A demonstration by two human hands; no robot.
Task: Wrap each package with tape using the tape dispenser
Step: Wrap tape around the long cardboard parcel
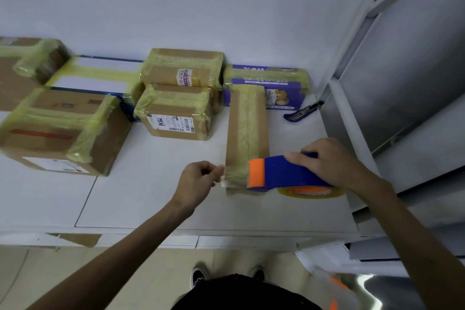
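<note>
A long narrow cardboard package [245, 131] lies lengthwise on the white table, a strip of yellowish tape running down its top. My right hand [329, 161] grips the blue and orange tape dispenser [279, 173], which rests across the package's near end with its tape roll [310, 191] to the right. At the package's near left corner, my left hand [198, 181] pinches the tape's loose end between thumb and fingers.
Several taped boxes crowd the back and left of the table [151, 204]: two stacked brown ones [176, 111], a large box [57, 131], and a purple carton [271, 85]. A blue utility knife [300, 113] lies at the right, by a grey cabinet [402, 70].
</note>
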